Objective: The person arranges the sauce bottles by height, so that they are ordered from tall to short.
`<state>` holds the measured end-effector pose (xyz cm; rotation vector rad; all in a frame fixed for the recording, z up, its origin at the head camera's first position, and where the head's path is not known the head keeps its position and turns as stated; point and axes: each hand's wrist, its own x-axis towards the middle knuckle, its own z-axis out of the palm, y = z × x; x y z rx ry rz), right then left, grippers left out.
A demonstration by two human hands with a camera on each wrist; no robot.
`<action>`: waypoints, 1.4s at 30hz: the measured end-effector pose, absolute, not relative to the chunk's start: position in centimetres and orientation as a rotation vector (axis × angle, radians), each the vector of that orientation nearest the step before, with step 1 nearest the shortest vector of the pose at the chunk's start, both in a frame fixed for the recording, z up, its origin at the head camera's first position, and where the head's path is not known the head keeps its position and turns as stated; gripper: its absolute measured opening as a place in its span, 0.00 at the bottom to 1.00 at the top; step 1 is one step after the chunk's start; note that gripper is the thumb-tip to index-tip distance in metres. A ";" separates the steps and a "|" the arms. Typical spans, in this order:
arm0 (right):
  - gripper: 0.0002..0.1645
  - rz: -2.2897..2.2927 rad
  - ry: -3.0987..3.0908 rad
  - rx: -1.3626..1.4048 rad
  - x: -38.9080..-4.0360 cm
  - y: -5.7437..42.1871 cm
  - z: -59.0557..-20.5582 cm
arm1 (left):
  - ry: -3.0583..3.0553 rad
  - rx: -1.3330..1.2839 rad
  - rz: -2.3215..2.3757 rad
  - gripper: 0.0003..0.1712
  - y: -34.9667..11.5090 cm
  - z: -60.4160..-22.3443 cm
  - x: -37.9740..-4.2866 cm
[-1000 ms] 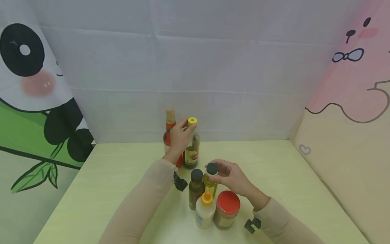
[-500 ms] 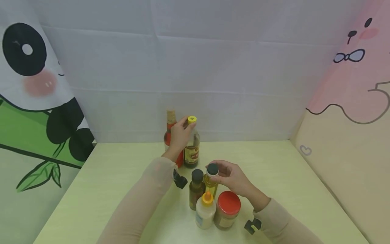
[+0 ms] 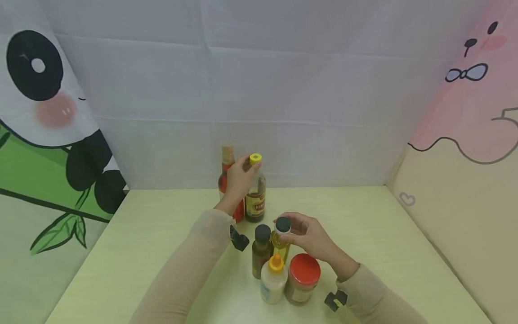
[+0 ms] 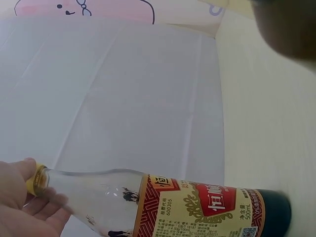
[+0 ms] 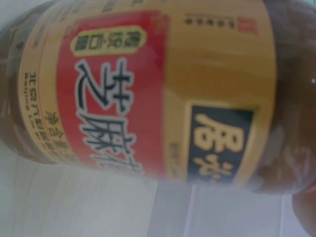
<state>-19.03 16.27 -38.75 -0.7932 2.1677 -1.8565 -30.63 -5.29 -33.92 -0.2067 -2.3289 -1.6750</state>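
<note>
At the back of the bottles, my left hand (image 3: 238, 180) pinches the neck of a vinegar bottle (image 3: 255, 204) just under its yellow cap. In the left wrist view, that glass bottle (image 4: 212, 205) shows its red and cream label, with thumb and fingers about the neck. A tall red bottle (image 3: 239, 211) stands right beside it, partly covered by the hand. Closer to me, my right hand (image 3: 309, 236) grips a small bottle of yellow oil (image 3: 281, 249) near its dark green cap. The right wrist view is filled by a sesame paste jar (image 5: 113, 98), which hides the right hand's hold.
Around the oil bottle stand a brown bottle with a black cap (image 3: 262, 258), a white squeeze bottle with an orange tip (image 3: 273, 283) and the red-lidded jar (image 3: 305, 270). The pale table (image 3: 162, 225) ends at a grey cloth wall (image 3: 323, 148); printed cloth flanks both sides.
</note>
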 end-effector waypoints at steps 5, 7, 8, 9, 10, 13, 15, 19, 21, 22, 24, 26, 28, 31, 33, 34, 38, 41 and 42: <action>0.28 -1.855 2.165 -0.784 -19.0 16.3 -38.8 | -2.310 -0.209 -1.705 0.28 -5.4 -34.3 -30.6; 0.28 -1.851 2.164 -0.773 -19.0 16.3 -38.8 | -2.303 -0.213 -1.710 0.28 -5.4 -34.5 -30.7; 0.28 -1.851 2.163 -0.766 -18.9 16.2 -38.9 | -2.298 -0.218 -1.715 0.29 -5.4 -34.7 -30.7; 0.28 -1.849 2.165 -0.759 -18.9 16.2 -38.9 | -2.293 -0.220 -1.717 0.29 -5.5 -34.8 -30.7; 0.28 -1.846 2.168 -0.755 -18.9 16.2 -38.9 | -2.289 -0.222 -1.718 0.29 -5.5 -34.9 -30.8; 0.28 -1.848 2.166 -0.762 -18.9 16.2 -38.8 | -2.271 -0.228 -1.723 0.29 -5.5 -35.0 -30.8; 0.28 -1.848 2.166 -0.768 -19.0 16.3 -38.9 | -2.265 -0.222 -1.730 0.30 -5.5 -35.0 -30.6; 0.28 -1.848 2.165 -0.773 -19.1 16.3 -39.0 | -2.260 -0.223 -1.749 0.31 -5.5 -35.1 -30.2; 0.28 -1.850 2.166 -0.774 -19.1 16.3 -39.0 | -2.259 -0.230 -1.752 0.31 -5.6 -35.2 -30.1; 0.28 -1.849 2.167 -0.775 -19.1 16.3 -39.0 | -2.257 -0.239 -1.752 0.32 -5.7 -35.2 -29.9; 0.28 -1.851 2.169 -0.778 -19.0 16.3 -38.9 | -2.256 -0.256 -1.757 0.32 -5.8 -35.3 -29.7; 0.28 -1.852 2.170 -0.783 -19.0 16.3 -38.8 | -2.249 -0.275 -1.766 0.32 -5.8 -35.2 -29.4; 0.28 -1.852 2.171 -0.786 -18.9 16.2 -38.7 | -2.244 -0.287 -1.779 0.33 -5.9 -35.1 -29.1; 0.29 -1.848 2.176 -0.783 -18.9 16.2 -38.6 | -2.239 -0.284 -1.788 0.33 -5.9 -35.0 -28.7; 0.29 -1.847 2.178 -0.779 -18.9 16.2 -38.6 | -2.236 -0.276 -1.795 0.34 -6.0 -35.0 -28.5; 0.29 -1.846 2.180 -0.776 -18.9 16.2 -38.6 | -2.236 -0.272 -1.795 0.34 -6.0 -35.0 -28.4; 0.28 -1.847 2.176 -0.769 -18.9 16.2 -38.7 | -2.233 -0.258 -1.809 0.34 -6.2 -35.0 -28.0; 0.28 -1.845 2.174 -0.765 -18.9 16.2 -38.7 | -2.227 -0.250 -1.819 0.33 -6.2 -35.1 -27.6; 0.28 -1.843 2.174 -0.764 -18.9 16.2 -38.7 | -2.226 -0.246 -1.818 0.32 -6.2 -35.2 -27.5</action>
